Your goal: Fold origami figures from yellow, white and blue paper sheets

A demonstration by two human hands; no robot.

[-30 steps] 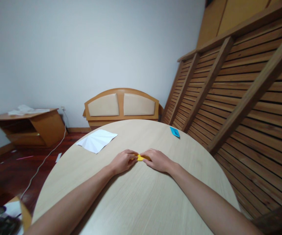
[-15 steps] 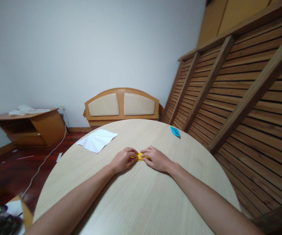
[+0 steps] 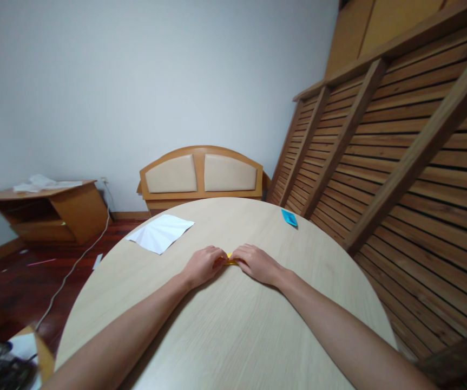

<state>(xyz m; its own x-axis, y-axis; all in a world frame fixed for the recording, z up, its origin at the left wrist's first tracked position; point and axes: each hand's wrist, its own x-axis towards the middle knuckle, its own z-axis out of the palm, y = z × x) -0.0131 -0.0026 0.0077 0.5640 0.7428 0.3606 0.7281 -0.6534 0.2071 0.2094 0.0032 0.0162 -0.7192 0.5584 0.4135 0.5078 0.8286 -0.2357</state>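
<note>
Round pale wood table (image 3: pixel 233 336), white wall behind, slatted wooden panels leaning at your right. Your left hand (image 3: pixel 203 265) and right hand (image 3: pixel 257 264) meet at mid-table, fingertips pinched on a small yellow folded paper (image 3: pixel 229 260) lying flat between them, mostly hidden beneath the fingers. A creased white sheet (image 3: pixel 160 232) lies far left; a blue paper piece (image 3: pixel 289 218) sits near the far right edge.

The round table (image 3: pixel 225 336) is pale beige with a fine wood grain. On it, a yellow paper (image 3: pixel 229 260) shows at the middle, a white creased sheet (image 3: pixel 160 233) near its left edge, a bright blue paper (image 3: pixel 289 218) near its far right edge.
</note>
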